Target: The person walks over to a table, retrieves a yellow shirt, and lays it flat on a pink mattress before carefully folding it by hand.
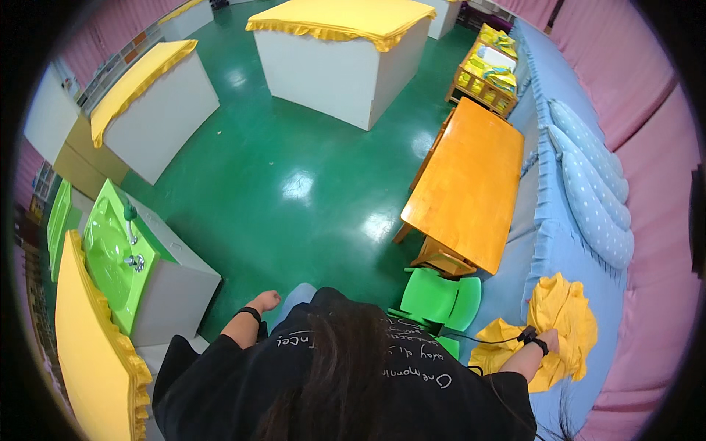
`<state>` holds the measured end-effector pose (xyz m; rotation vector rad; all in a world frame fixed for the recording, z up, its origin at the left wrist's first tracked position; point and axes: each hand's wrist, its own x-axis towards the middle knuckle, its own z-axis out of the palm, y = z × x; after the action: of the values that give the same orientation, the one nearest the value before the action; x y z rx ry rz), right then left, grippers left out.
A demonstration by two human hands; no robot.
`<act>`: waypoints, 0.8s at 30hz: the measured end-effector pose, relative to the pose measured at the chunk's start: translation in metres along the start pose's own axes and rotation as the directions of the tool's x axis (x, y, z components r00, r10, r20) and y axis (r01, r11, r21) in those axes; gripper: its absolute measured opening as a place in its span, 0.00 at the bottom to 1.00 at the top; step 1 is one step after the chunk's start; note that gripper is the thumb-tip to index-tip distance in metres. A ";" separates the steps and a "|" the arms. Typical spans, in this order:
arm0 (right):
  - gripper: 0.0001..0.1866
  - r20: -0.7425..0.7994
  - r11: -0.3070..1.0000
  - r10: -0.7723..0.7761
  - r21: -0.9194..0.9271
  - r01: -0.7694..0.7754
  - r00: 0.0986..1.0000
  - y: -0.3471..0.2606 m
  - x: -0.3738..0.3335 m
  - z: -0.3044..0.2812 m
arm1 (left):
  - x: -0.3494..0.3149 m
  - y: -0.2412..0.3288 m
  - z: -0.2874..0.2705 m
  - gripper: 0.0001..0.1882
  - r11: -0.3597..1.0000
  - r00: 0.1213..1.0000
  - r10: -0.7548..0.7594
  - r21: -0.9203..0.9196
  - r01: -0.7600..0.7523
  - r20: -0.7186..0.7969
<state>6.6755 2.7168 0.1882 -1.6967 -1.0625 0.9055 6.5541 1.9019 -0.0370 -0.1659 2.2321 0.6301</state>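
1. Two bare hands in view. Right hand, black band at the wrist, is stretched out to the side and rests on a crumpled yellow cloth; whether its fingers grip the cloth, cannot tell.
2. Yellow cloth lies on the blue padded seat, near the spotted blue cushions.
3. Left hand hangs over the green floor, fingers curled in, holding nothing.
4. Green chair stands beside the orange bench.
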 end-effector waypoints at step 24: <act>0.30 0.297 0.661 -0.629 0.691 0.293 0.718 -0.181 -0.273 0.229 | 0.214 0.054 -0.186 0.18 0.978 0.978 0.202 -0.040 -0.204 -0.056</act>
<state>6.3252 2.5736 0.3171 -0.5673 -1.3063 1.2044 6.2688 1.8746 -0.0681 0.0240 2.3038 0.7952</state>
